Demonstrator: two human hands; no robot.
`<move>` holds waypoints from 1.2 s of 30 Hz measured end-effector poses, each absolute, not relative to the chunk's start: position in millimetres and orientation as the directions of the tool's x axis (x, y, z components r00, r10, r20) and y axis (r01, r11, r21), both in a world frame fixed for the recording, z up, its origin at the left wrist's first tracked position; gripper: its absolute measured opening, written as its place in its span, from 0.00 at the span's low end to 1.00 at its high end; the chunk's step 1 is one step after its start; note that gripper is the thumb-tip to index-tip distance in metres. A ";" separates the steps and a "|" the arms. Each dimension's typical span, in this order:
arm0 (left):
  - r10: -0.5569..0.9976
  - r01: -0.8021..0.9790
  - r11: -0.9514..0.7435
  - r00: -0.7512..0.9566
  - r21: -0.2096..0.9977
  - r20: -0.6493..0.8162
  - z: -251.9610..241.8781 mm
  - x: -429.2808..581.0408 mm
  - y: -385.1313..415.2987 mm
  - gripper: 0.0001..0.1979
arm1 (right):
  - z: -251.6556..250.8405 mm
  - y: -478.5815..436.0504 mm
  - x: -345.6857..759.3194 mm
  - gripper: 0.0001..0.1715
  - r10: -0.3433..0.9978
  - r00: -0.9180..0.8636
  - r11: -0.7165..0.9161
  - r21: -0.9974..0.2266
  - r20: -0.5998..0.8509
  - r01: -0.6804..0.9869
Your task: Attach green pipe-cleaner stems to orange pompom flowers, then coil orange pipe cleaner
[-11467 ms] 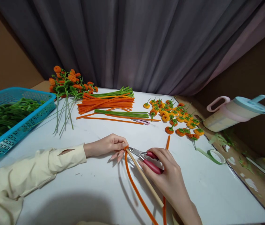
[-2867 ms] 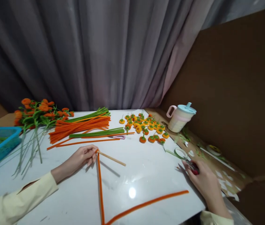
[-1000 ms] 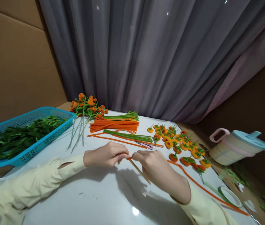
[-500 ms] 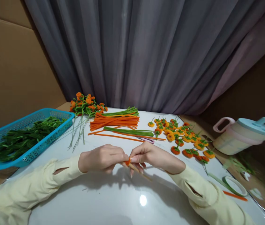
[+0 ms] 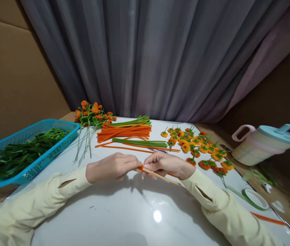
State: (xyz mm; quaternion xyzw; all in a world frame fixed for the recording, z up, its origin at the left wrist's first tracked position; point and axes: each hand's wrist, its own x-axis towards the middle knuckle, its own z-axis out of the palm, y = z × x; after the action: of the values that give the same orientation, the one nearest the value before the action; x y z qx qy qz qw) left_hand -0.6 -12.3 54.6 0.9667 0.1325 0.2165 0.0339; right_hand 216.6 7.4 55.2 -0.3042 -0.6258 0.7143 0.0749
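Note:
My left hand (image 5: 115, 166) is closed around one end of a thin wooden stick (image 5: 166, 178), which slants down to the right. An orange pipe cleaner (image 5: 140, 167) is wound round the stick between my two hands. Pinched close beside that winding, my right hand (image 5: 165, 163) has its thumb and fingers on the pipe cleaner, and a bit of orange shows below the palm. Both hands hover over the white table. Behind them lie bundled orange pipe cleaners (image 5: 123, 132) and green pipe cleaners (image 5: 140, 142). The fingertips of my left hand are partly hidden.
A blue basket (image 5: 50, 155) of green leaves stands left. Orange flowers on stems (image 5: 91, 114) lie at the back left, loose yellow-orange flower heads (image 5: 196, 143) at the right. Green tape (image 5: 256, 199), an orange strip (image 5: 269, 218) and a lidded cup (image 5: 259, 145) are further right.
The stick has swung up a little and more of its length shows to the right. My right hand has turned and moved slightly up and right, fingers still pinched. My view has shifted slightly.

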 end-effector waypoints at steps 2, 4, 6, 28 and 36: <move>0.416 0.317 -0.894 0.849 0.316 0.325 53.5 1.4 -7.3 0.11 | 60.0 8.2 217.9 0.18 0.575 -0.748 -0.069 -0.930 -0.332 0.360; 0.509 0.354 -0.802 0.827 0.482 0.240 52.1 3.1 -3.2 0.11 | 63.0 5.8 216.7 0.18 0.653 -0.700 0.093 -0.886 -0.290 0.454; 0.532 0.362 -0.738 0.831 0.570 0.162 50.7 4.5 -1.4 0.11 | 63.4 1.5 214.0 0.17 0.715 -0.665 0.230 -0.826 -0.215 0.515; 0.249 0.244 -0.964 0.683 0.107 0.686 33.4 5.1 -14.2 0.09 | 48.3 2.3 201.6 0.18 0.534 -0.835 -0.105 -0.990 -0.133 0.090; 0.203 0.355 -0.934 0.615 -0.038 0.762 35.9 3.9 -11.9 0.10 | 30.5 -1.1 191.8 0.16 0.513 -0.858 -0.361 -0.911 -0.015 -0.200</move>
State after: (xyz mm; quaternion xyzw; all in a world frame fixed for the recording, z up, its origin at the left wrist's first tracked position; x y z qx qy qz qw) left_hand 3.9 -11.9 35.9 0.8938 0.1561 0.4102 -0.0927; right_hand 191.8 -1.1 30.5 -0.1505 -0.5208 0.8111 0.2196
